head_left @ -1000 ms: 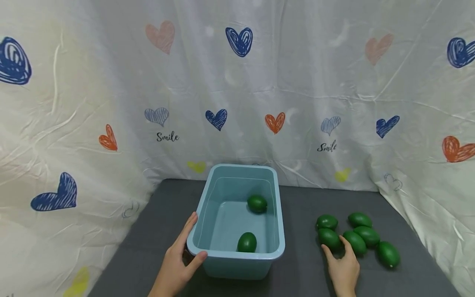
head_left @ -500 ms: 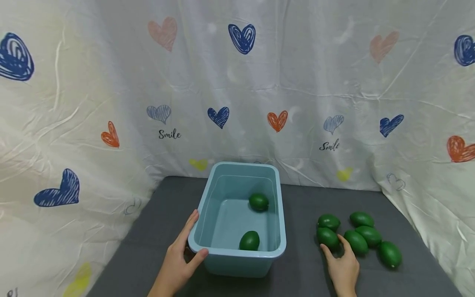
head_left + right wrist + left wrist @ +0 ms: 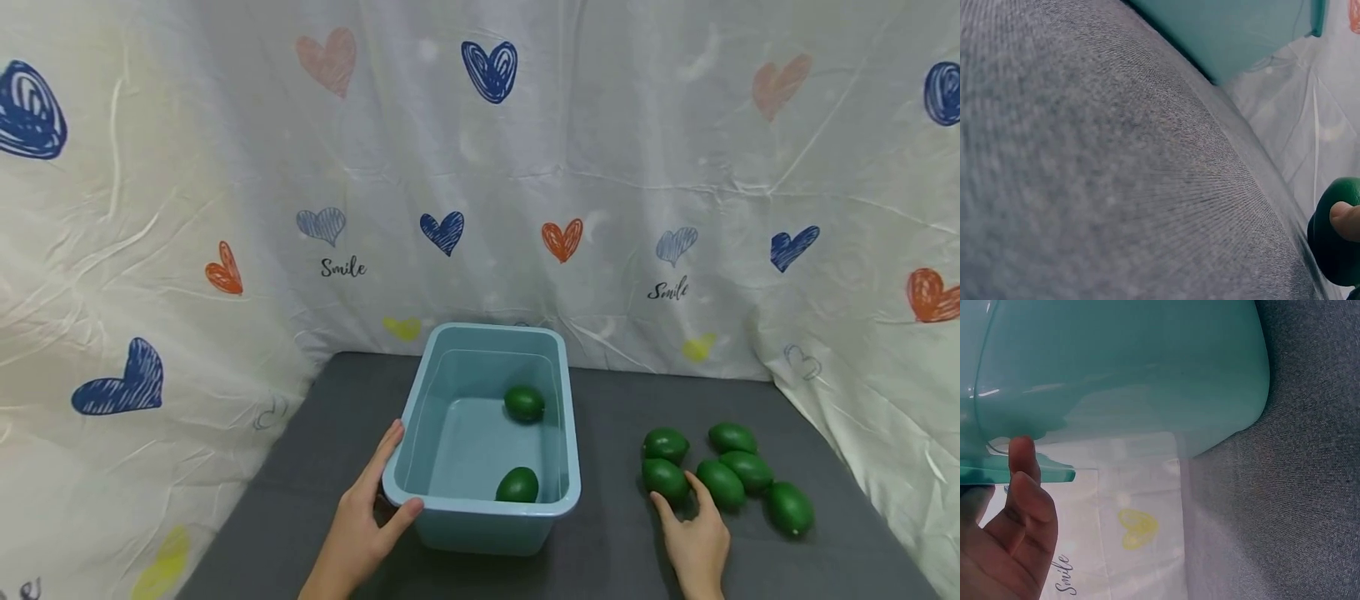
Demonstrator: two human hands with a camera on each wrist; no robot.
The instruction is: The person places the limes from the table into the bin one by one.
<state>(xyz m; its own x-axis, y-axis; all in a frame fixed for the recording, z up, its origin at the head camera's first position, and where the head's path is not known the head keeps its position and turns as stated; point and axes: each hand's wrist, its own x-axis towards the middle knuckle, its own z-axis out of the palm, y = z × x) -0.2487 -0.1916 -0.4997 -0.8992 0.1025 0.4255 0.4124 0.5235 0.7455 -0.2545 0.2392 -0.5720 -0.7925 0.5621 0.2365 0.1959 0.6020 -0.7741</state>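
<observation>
A pale blue plastic bin (image 3: 498,529) stands on the dark cloth, with one lime (image 3: 524,403) towards its back and another lime (image 3: 517,485) near its front wall. My left hand (image 3: 358,525) holds the bin's near left corner, thumb on the front rim and fingers along the left rim. To the right, my right hand (image 3: 696,542) grips a dark green lime (image 3: 664,479) between thumb and fingers. In the right wrist view, a thumb presses the side of that lime (image 3: 1335,250). Other limes lie around it, among them one (image 3: 721,485) just right of the fingers.
Behind the held lime lies another lime (image 3: 666,446). Farther right are more limes, the nearest to the edge being one lime (image 3: 789,508). A white curtain (image 3: 495,167) printed with hearts hangs behind the dark grey cloth (image 3: 600,517).
The front lime in the bin has rolled a little to the right. Both hands stay in place, and the whole head view has shifted slightly.
</observation>
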